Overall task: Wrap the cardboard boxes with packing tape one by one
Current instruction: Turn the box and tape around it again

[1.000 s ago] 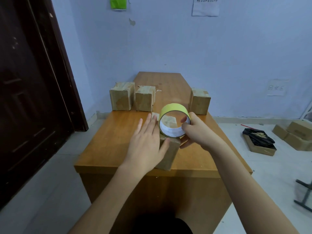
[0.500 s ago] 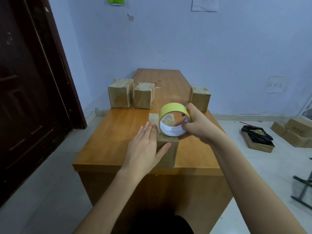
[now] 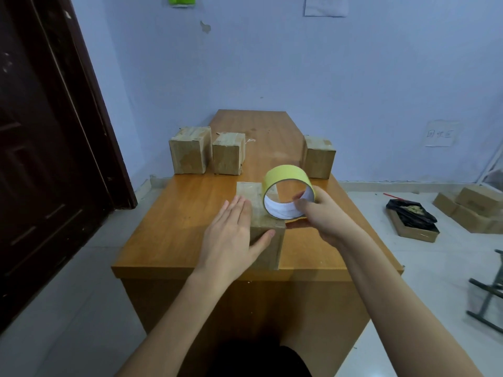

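Fingers flat, together: left hand (image 3: 231,235) presses near cardboard box (image 3: 268,246) (table edge); right hand (image 3: 324,216) pinches yellow tape roll (image 3: 285,183).

One head-worn camera looked forward and down, close above both hands, across the desk (image 3: 190,229) toward the wall (image 3: 299,66).

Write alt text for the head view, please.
A left hand presses flat on a cardboard box at a wooden table's near edge while the right hand holds a yellow tape roll over it; three boxes stand behind.
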The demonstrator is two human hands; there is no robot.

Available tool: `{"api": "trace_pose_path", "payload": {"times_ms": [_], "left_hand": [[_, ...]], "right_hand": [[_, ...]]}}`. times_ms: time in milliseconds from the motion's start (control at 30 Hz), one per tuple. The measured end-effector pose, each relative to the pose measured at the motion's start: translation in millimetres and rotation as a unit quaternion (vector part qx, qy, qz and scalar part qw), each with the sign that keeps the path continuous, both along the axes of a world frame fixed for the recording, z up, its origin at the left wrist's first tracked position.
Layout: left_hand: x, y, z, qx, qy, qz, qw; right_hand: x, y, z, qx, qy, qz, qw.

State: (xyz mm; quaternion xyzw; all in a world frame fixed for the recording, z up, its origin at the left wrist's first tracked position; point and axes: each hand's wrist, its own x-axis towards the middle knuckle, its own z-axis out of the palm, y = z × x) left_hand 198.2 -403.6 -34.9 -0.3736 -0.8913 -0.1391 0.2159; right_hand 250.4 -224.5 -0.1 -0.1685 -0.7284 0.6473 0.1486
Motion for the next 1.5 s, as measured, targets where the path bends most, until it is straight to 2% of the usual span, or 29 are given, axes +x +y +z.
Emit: {"api": "trace_pose_path", "payload": {"times_ms": [100,200,300,433,500,600,633,800,867,933,1000,1233,1333,1500], "left_hand": [[0,-1,0,0.003,-0.005,0.002,1.0],[-1,1,1,0.003,-0.014,0.007,1.0],[-3,1,1,0.008,-0.025,0.011,1.0],[-1,3,1,0.002,-0.02,0.011,1.0],[-2,2,2,-0.004,-0.015,0.003,1.0],[-2,-1,2,-0.002,-0.013,-0.002,1.0],[-1,-1,2,-0.004,-0.014,-0.001,1.0],[-3,0,12,-0.011,-0.038,0.012,0.999],[-2,3,18,-0.006,-0.015,0.027,1.0],[6,13,20,-0.022,0.038,-0.001,0.999],[14,23,16,-0.041,0.047,-0.055,0.997],[14,26,7,-0.019,0.038,-0.073,0.996],[12,25,10,-0.02,0.021,-0.079,0.996],[14,17,5,-0.06,0.07,-0.001,0.996]], "right_hand": [[6,7,-1,-0.118,0.028,-0.008,0.993],[5,2,-11,-0.088,0.021,-0.046,0.995],[2,-7,-22,-0.055,0.015,-0.025,0.998],[2,-2,-21,-0.079,0.036,-0.026,0.996],[4,4,-22,-0.136,0.04,-0.034,0.989],[9,3,-36,-0.28,0.064,-0.053,0.956],[9,1,-41,-0.294,0.069,-0.063,0.951],[9,0,-45,-0.213,0.038,-0.07,0.974],[10,1,-44,-0.208,0.03,-0.052,0.976],[11,-1,-44,-0.205,0.031,-0.045,0.977],[10,-1,-44,-0.19,0.031,-0.059,0.98],[13,4,-52,-0.276,0.052,-0.011,0.96],[11,5,-51,-0.27,0.045,-0.013,0.962],[12,6,-48,-0.269,0.036,-0.018,0.962]]}}
